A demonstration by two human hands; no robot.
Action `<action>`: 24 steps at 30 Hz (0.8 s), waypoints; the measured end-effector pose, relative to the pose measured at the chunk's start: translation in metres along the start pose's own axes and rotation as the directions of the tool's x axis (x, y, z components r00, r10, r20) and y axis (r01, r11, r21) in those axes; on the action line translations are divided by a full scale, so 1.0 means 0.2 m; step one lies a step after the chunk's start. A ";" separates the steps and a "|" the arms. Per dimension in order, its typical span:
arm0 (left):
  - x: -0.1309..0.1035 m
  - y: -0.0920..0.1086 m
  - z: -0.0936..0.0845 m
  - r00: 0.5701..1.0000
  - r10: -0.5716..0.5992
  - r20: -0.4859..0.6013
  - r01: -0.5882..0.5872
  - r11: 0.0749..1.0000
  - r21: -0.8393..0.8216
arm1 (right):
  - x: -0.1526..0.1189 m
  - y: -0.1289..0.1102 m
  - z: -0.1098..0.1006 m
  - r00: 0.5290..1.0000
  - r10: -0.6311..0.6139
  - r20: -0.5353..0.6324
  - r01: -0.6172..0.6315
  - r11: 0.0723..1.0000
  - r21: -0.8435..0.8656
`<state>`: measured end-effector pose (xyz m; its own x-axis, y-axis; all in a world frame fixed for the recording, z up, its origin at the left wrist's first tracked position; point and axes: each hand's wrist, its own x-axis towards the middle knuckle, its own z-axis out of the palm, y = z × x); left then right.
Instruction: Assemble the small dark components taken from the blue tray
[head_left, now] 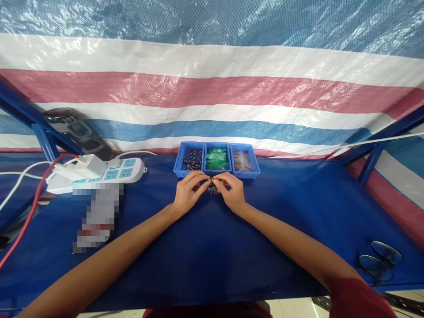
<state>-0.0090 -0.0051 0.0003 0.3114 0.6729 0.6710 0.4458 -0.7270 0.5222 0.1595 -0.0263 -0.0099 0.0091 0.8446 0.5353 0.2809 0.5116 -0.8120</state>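
Observation:
My left hand [190,190] and my right hand [232,190] meet in front of the blue bins, each in a pinch. Between their fingertips is a small brass-coloured part [211,179], too small to name more exactly. Just under it, several little dark parts [212,190] lie on the table, partly hidden by the fingers. Behind my left hand, the left bin [176,167] contains several small dark cylindrical pieces [194,160]. Green packets [216,158] fill the middle bin [217,170]. Clear plastic bags with brownish contents [241,161] lie in the right bin [255,170].
A white power strip [134,171] with plugs and a red cable [36,198] occupies the left side, near a blurred-out object [99,216]. Glasses [379,263] rest at the right on the blue table [212,251]. Striped sheeting [212,90] hangs behind, between blue frame posts [366,170].

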 end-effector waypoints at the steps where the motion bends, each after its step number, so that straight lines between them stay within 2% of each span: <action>1: 0.00 0.00 0.00 1.000 -0.001 0.003 0.001 1.000 -0.001 | 0.00 0.00 0.00 1.000 -0.004 0.003 0.004 1.000 -0.009; 5: -0.01 0.00 0.00 1.000 -0.021 0.002 0.021 1.000 -0.011 | 0.01 0.00 0.00 1.000 -0.007 0.010 0.008 0.998 -0.058; 12: -0.02 0.00 0.00 0.989 -0.145 0.029 0.145 0.989 -0.005 | 0.01 0.00 0.00 0.999 0.032 -0.023 -0.033 0.996 -0.080; 19: 0.00 0.00 -0.01 0.999 -0.029 0.032 0.028 0.999 0.021 | 0.01 0.00 0.00 0.998 0.049 -0.037 -0.052 0.996 -0.074; 24: 0.00 0.00 -0.01 0.999 -0.019 0.046 0.018 1.000 0.015 | 0.01 0.00 0.00 0.998 0.045 -0.033 -0.048 0.996 -0.071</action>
<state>-0.0104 -0.0046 0.0012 0.3416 0.6919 0.6360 0.4639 -0.7127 0.5262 0.1593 -0.0254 -0.0092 0.0538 0.8611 0.5055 0.3473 0.4585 -0.8180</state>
